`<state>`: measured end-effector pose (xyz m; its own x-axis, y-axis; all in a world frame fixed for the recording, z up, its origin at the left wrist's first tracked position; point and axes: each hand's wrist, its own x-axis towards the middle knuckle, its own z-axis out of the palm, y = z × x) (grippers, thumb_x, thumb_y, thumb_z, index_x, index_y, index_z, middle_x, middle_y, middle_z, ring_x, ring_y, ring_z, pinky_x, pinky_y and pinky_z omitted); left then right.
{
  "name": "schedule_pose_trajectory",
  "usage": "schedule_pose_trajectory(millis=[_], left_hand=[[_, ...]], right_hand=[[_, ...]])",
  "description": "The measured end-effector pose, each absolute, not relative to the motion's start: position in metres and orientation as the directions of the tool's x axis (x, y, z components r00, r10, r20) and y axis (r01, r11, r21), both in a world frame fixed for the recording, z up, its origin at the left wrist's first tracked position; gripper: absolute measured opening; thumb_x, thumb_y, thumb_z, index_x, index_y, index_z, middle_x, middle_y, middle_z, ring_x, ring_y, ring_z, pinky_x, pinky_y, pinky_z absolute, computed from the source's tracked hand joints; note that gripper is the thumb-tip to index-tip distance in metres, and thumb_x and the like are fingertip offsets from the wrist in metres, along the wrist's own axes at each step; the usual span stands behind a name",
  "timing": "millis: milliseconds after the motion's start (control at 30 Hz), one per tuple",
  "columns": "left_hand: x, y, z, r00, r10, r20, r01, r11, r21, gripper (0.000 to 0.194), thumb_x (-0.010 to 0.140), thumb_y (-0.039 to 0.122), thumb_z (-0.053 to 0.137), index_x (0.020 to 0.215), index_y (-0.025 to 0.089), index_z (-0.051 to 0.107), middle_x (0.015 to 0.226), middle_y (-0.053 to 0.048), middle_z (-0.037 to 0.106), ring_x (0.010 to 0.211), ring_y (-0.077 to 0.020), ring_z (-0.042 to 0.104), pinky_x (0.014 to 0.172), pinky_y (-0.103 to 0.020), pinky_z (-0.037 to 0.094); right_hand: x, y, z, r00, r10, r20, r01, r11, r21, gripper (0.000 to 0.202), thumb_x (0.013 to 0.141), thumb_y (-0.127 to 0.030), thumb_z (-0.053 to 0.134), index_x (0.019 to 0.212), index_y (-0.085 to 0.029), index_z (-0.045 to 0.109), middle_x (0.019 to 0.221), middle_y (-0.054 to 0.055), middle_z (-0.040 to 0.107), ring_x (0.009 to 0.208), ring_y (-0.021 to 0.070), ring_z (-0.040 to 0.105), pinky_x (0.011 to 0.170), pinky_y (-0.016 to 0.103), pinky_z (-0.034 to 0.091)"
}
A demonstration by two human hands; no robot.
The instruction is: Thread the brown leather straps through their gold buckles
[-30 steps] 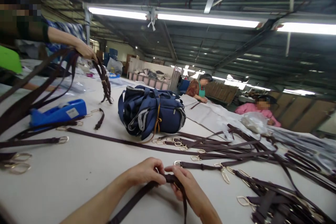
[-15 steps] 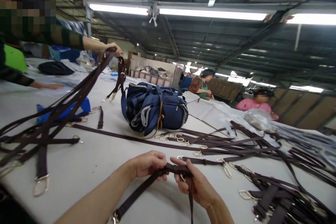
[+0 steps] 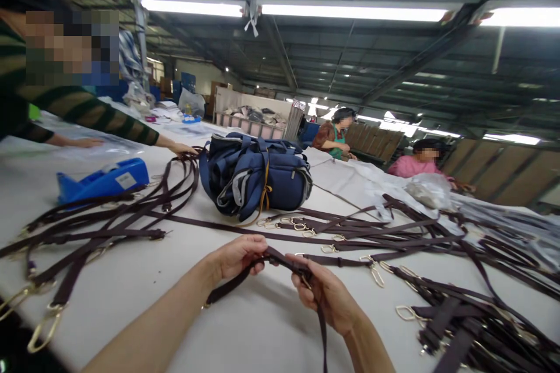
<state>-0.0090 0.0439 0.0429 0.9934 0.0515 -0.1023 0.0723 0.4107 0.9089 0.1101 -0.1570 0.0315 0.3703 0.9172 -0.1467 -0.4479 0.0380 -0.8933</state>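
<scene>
Between my two hands a dark brown strap (image 3: 280, 259) is held above the white table. My left hand (image 3: 242, 257) pinches it on the left, and one end with a small metal fitting hangs below that wrist. On the right, my right hand (image 3: 321, 288) is closed around the strap near a metal buckle, partly hidden by the fingers; a length of strap drops beneath it. Just behind my hands lie more brown straps (image 3: 280, 232) with gold-coloured clips. Beyond them sits a rolled navy blue bag (image 3: 258, 178) tied with a yellow cord.
A heap of straps with clips (image 3: 464, 320) covers the right side. At left lie more straps (image 3: 83, 239) and a blue tape dispenser (image 3: 105, 180). A co-worker's hand (image 3: 181, 148) reaches in from the left. Two people (image 3: 335, 137) are across the table (image 3: 184, 309).
The co-worker's hand at left has lowered its bundle of straps onto the table beside the bag. My hands have moved slightly apart, showing more strap between them.
</scene>
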Motion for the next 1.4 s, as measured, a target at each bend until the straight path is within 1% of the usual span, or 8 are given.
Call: schedule_pose_trajectory(millis=[233,433,533,633,767,933,1100,1400], left_hand=[[-0.01,0.045,0.041,0.996,0.066,-0.061,0.031,0.396,0.918,0.038,0.07,0.042,0.074,0.072,0.018,0.045,0.064,0.0,0.059,0.045,-0.0076,0.05,0.04,-0.019,0.032],[-0.012,0.046,0.043,0.992,0.109,-0.067,0.026,0.338,0.941,0.04,0.059,0.027,0.08,0.083,0.017,0.05,0.065,0.003,0.057,0.049,-0.0059,0.048,0.048,-0.019,0.035],[-0.01,0.041,0.042,0.98,0.186,-0.071,0.032,0.206,0.978,0.03,0.062,0.024,0.072,0.082,0.016,0.051,0.062,0.005,0.054,0.047,-0.0052,0.043,0.045,-0.019,0.029],[-0.009,0.032,0.041,0.982,0.187,-0.039,0.022,0.09,0.996,0.025,0.062,0.02,0.065,0.082,0.017,0.051,0.061,0.006,0.052,0.049,-0.0056,0.039,0.045,-0.02,0.025],[-0.008,0.023,0.038,0.985,0.161,-0.056,0.048,0.05,0.998,0.032,0.062,0.022,0.065,0.089,0.018,0.05,0.065,0.007,0.051,0.055,-0.0066,0.04,0.048,-0.02,0.023],[-0.007,0.019,0.034,0.985,0.154,-0.082,0.081,0.013,0.997,0.061,0.057,0.026,0.079,0.107,0.02,0.045,0.079,0.001,0.065,0.074,-0.0136,0.056,0.063,-0.023,0.038],[-0.005,0.015,0.033,0.984,0.18,-0.005,-0.004,0.05,0.999,0.066,0.056,0.017,0.076,0.111,0.019,0.04,0.074,0.002,0.064,0.072,-0.0153,0.058,0.068,-0.026,0.042],[-0.008,0.028,0.042,0.984,0.177,-0.027,0.044,-0.095,0.995,0.037,0.061,0.019,0.062,0.097,0.013,0.065,0.073,0.0,0.061,0.062,-0.0109,0.05,0.055,-0.023,0.036]], right_hand=[[0.109,-0.159,0.031,0.326,0.929,-0.177,-0.252,-0.095,-0.963,0.078,0.072,-0.048,0.077,0.139,-0.021,0.047,0.068,0.003,0.069,0.044,0.006,0.038,0.042,0.021,0.015],[0.107,-0.156,0.04,0.38,0.918,-0.115,-0.074,-0.094,-0.993,0.05,0.077,-0.047,0.071,0.12,-0.021,0.065,0.072,0.002,0.07,0.052,0.0083,0.043,0.048,0.022,0.027],[0.096,-0.152,0.048,0.441,0.897,-0.031,0.074,-0.071,-0.995,0.038,0.078,-0.045,0.07,0.108,-0.022,0.07,0.087,0.003,0.071,0.076,0.0164,0.056,0.069,0.028,0.042],[0.085,-0.142,0.048,0.484,0.872,0.073,0.21,-0.035,-0.977,0.037,0.08,-0.047,0.065,0.106,-0.021,0.071,0.096,0.005,0.07,0.094,0.0241,0.058,0.085,0.035,0.043],[0.083,-0.135,0.038,0.577,0.801,0.159,0.4,-0.107,-0.91,0.026,0.081,-0.042,0.065,0.094,-0.02,0.072,0.08,0.003,0.067,0.076,0.0209,0.057,0.072,0.033,0.042],[0.091,-0.141,0.037,0.522,0.85,0.071,0.251,-0.073,-0.965,0.032,0.071,-0.045,0.075,0.089,-0.018,0.071,0.059,-0.006,0.044,0.059,0.0119,0.039,0.055,0.027,0.029],[0.092,-0.144,0.039,0.524,0.851,-0.031,-0.034,-0.016,-0.999,0.044,0.068,-0.048,0.079,0.099,-0.02,0.066,0.067,-0.003,0.056,0.069,0.0156,0.052,0.066,0.029,0.038],[0.1,-0.145,0.034,0.577,0.817,-0.001,0.023,-0.017,-1.0,0.048,0.068,-0.048,0.078,0.109,-0.023,0.07,0.071,-0.002,0.054,0.07,0.0169,0.047,0.068,0.031,0.039]])
